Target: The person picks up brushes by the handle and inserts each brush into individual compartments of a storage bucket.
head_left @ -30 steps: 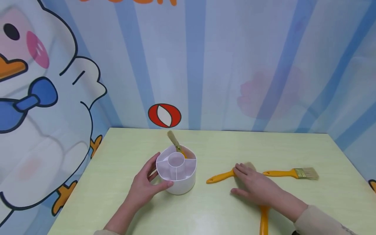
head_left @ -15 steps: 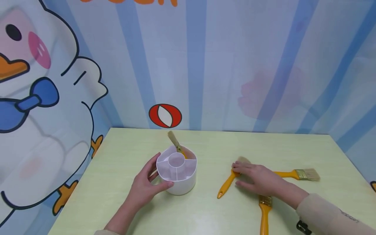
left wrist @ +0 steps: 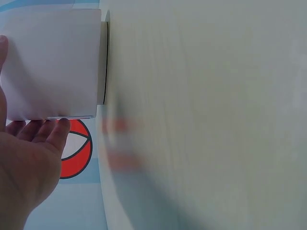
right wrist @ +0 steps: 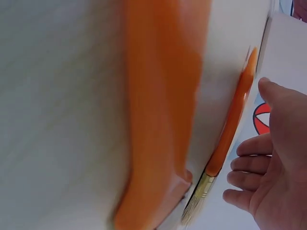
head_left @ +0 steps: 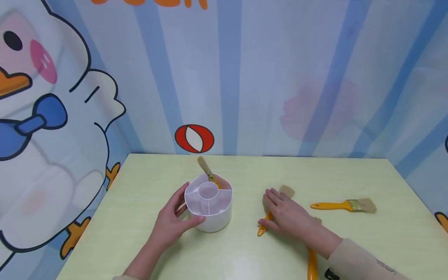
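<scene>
My left hand (head_left: 171, 219) grips a white round desk organizer (head_left: 217, 222) with several compartments, thumb at the front and fingers round its left side. The left wrist view shows the organizer's smooth wall (left wrist: 50, 62) between thumb and fingers. A small brush (head_left: 205, 166) leans in a rear compartment, bristles up. To the right, my right hand (head_left: 290, 216) is over a paintbrush (head_left: 287, 191) with an orange-yellow handle, covering its middle. Its bristles point away and the handle end shows by the thumb. In the right wrist view the fingers are extended beside this paintbrush (right wrist: 228, 129).
Another paintbrush (head_left: 330, 206) lies sideways at the right, bristles rightward. A further paintbrush (head_left: 312, 264) lies near the front, partly under the right forearm; its handle looms large in the right wrist view. A printed backdrop (head_left: 262, 77) stands behind the pale table (head_left: 150, 171).
The paintbrush beneath my right hand has turned so its handle end points nearer to me. That hand has shifted left over it. My left hand keeps its hold on the organizer.
</scene>
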